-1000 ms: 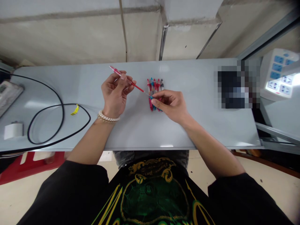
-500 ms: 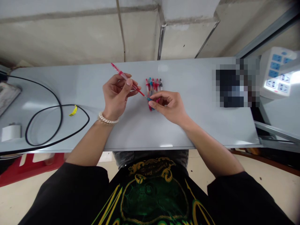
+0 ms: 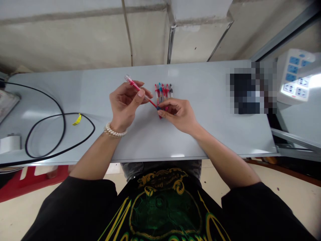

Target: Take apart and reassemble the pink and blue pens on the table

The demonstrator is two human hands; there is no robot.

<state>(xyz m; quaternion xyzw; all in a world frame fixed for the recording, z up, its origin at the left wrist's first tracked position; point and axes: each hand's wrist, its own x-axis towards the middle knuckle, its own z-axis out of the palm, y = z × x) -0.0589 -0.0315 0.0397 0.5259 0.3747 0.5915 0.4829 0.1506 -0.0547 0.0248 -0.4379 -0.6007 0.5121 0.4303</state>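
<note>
My left hand [image 3: 126, 103] is closed around a pen [image 3: 132, 83] with a clear barrel and red inside, held at a slant above the table. Its upper end looks clear, and a thin red refill [image 3: 152, 103] sticks out at the lower end. The thumb and forefinger of my right hand [image 3: 179, 113] pinch a small dark blue piece [image 3: 158, 107] at the refill's lower tip. Beyond my right hand, several pens [image 3: 163, 89] with red, blue and black parts lie side by side, their near ends partly covered by that hand.
A black cable [image 3: 64, 124] with a yellow tag [image 3: 77, 119] loops over the table's left side, near a white adapter [image 3: 10, 144]. At the right are a blurred-out dark object [image 3: 243, 93] and a white power strip [image 3: 293, 77]. A wall stands behind the table.
The pen's upper end has shifted down and to the right, and looks clear where red showed before. My right hand has stayed at the refill's tip, with a slight shift left.
</note>
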